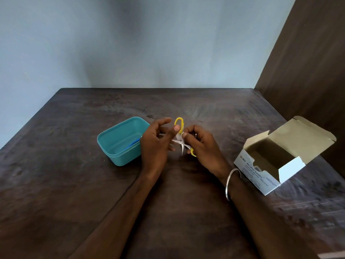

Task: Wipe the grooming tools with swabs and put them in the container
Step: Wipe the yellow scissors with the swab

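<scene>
Small scissors with yellow handles [179,124] are held above the table's middle, one yellow loop pointing up and another showing low at the right. My right hand [200,146] grips them. My left hand [155,144] pinches a white swab [178,140] against the metal part between the handles. Left of my hands stands a teal plastic container [119,141], open, with a blue tool [133,143] lying inside against its right wall.
An open cardboard box of alcohol swabs [261,171] sits at the right, flaps up, near the table's right edge. A brown wooden panel rises at the far right. A metal bangle circles my right wrist. The dark wooden table ends at a grey wall.
</scene>
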